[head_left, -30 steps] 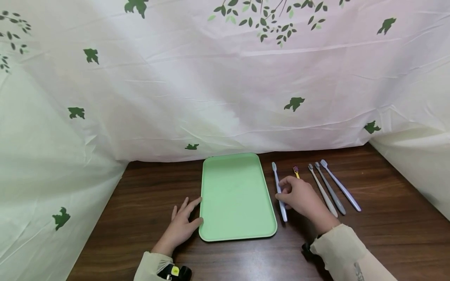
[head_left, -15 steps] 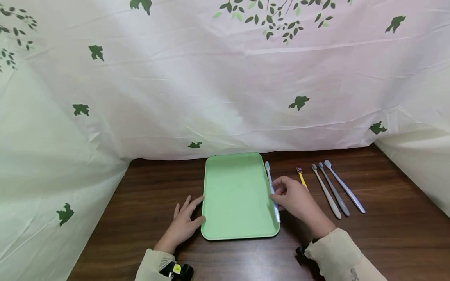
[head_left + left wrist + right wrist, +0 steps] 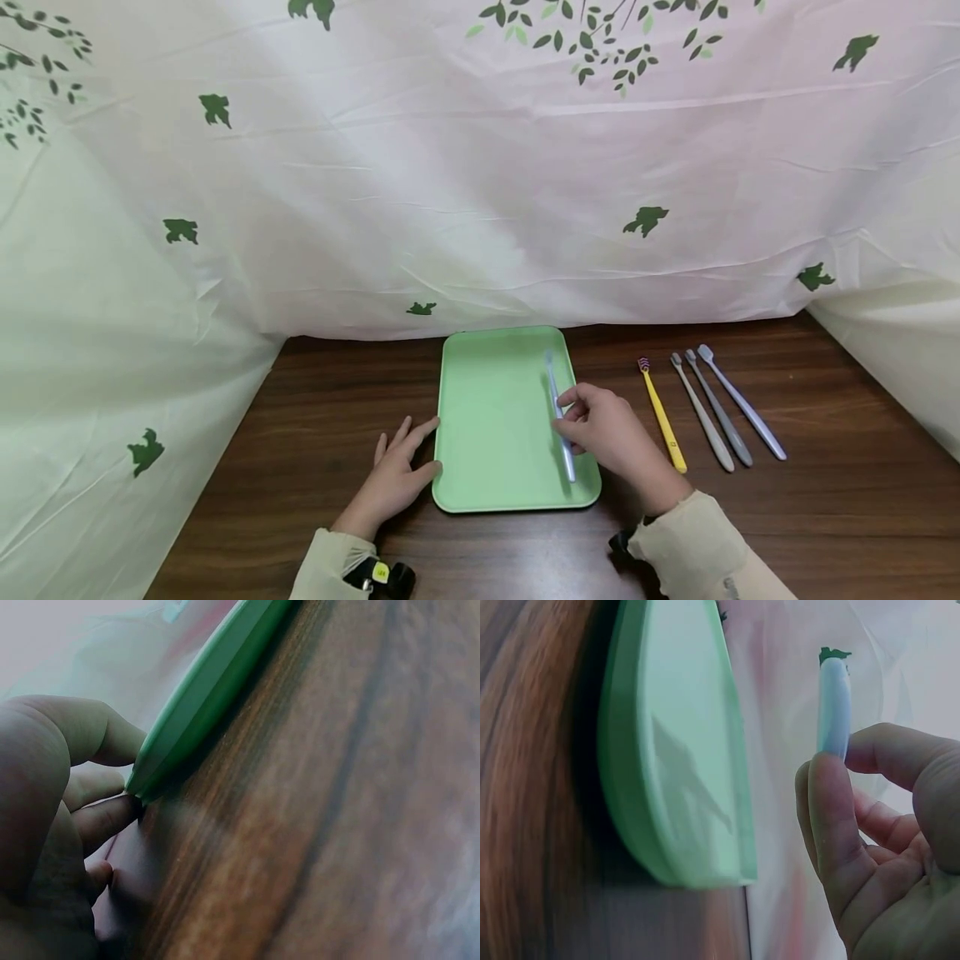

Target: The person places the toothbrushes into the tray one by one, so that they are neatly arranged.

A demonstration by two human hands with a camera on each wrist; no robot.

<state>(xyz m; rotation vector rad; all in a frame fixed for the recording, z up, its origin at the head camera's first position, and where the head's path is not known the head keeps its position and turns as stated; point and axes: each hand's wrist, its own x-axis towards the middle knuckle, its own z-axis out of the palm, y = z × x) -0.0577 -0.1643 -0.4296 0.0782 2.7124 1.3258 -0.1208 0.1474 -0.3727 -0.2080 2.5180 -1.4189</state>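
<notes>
My right hand (image 3: 603, 429) pinches a pale blue toothbrush (image 3: 568, 461) between thumb and fingers, over the right side of a green tray (image 3: 495, 417). In the right wrist view the handle end of the toothbrush (image 3: 834, 705) sticks up from the fingertips, apart from the tray (image 3: 694, 802), on whose floor a shadow falls. At the tray's left edge rests my left hand (image 3: 393, 483), fingers spread, thumb and index fingertips at the rim. The left wrist view has the left hand's fingers (image 3: 109, 817) against the tray's side (image 3: 202, 690).
Right of the tray, a yellow toothbrush (image 3: 662, 421), a beige toothbrush (image 3: 705, 421), a grey toothbrush (image 3: 722, 412) and a lavender toothbrush (image 3: 746, 406) lie on the dark wooden table (image 3: 300, 433). A white leaf-printed cloth (image 3: 375, 208) hangs behind and at both sides.
My right hand has carried the pale blue toothbrush leftward from the table beside the tray to over the tray. The yellow toothbrush now shows fully. My left hand stays at the tray's edge.
</notes>
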